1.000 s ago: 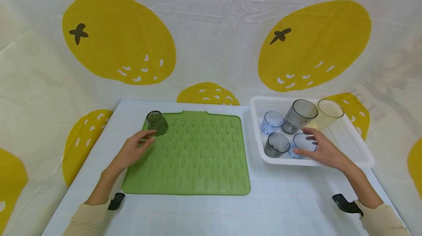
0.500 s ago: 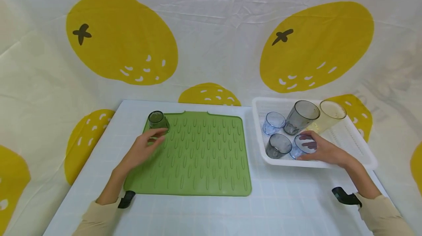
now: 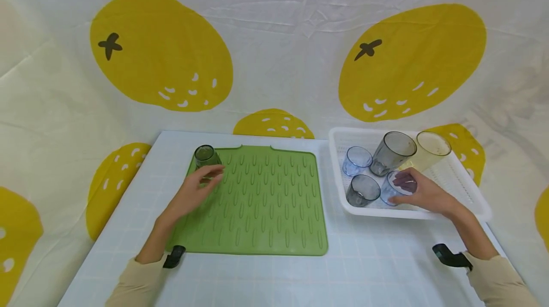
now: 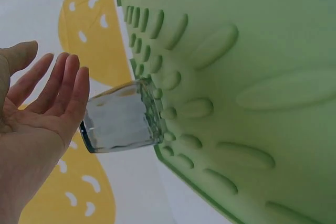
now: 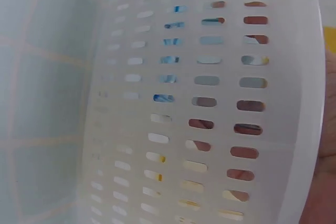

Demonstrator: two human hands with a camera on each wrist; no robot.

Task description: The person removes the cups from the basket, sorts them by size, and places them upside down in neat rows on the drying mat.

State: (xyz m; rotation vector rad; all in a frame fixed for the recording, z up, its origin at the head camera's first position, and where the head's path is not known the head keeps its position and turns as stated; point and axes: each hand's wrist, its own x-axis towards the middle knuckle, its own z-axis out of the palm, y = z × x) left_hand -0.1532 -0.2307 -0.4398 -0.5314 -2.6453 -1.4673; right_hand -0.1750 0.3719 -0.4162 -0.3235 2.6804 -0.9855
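Note:
My right hand (image 3: 429, 195) reaches into a white plastic basket (image 3: 351, 210) and grips a small light-blue glass (image 3: 389, 192), fingers on its far side and thumb on the near side. In the right wrist view the slotted basket wall (image 5: 173, 114) hides most of the hand and glass. Over a green drying mat (image 3: 266, 221) hovers my left hand (image 3: 195, 193), relaxed, with fingers spread and nothing in them. Just beyond it stands a small dark grey glass (image 3: 207, 153) at the mat's far left corner; the left wrist view shows that glass (image 4: 118, 121) beside the fingers.
Also in the basket are another small blue glass (image 3: 357, 161), a small grey glass (image 3: 362, 191), a tall grey glass (image 3: 390, 154) and a tall yellowish glass (image 3: 431, 152). The basket stands at the right of the white table (image 3: 300, 278), with a printed cloth behind.
My right hand has closed round the small blue glass, which has shifted slightly up and right in view. The left hand has drifted right, away from the dark glass.

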